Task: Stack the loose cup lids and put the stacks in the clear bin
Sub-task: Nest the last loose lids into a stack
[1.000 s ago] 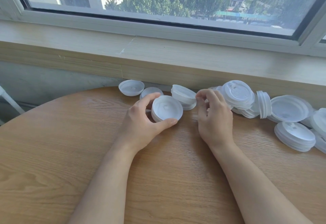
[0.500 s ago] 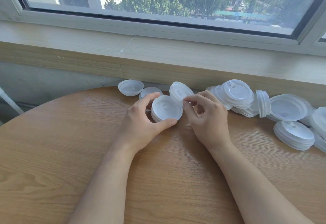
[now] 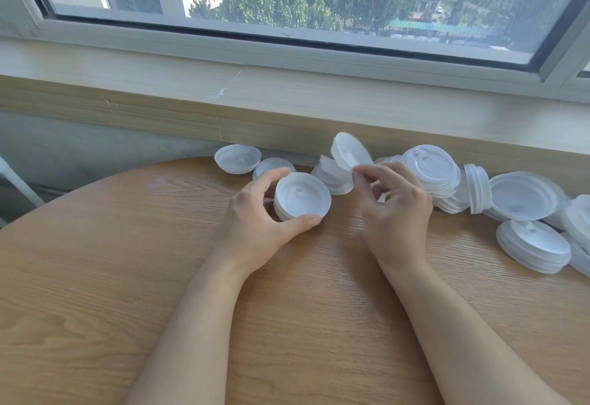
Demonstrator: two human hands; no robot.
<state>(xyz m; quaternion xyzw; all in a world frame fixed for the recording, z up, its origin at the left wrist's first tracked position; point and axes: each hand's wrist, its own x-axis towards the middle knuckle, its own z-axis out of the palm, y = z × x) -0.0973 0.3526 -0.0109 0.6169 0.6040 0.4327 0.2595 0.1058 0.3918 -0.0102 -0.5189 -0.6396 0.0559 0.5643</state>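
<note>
Lids lie scattered along the far edge of the table (image 3: pixel 134 277), the left hand (image 3: pixel 255 229) cupping a short stack (image 3: pixel 301 196) while the right hand (image 3: pixel 392 210) pinches one tilted lid (image 3: pixel 349 154) by its rim, so a light pinch could drop it or seat it crooked.

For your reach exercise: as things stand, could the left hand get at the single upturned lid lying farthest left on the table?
Probably yes, but not freely: the left hand grips a stack of lids, so it must first let go. The bare table leaves an open path to that upturned lid.
</note>
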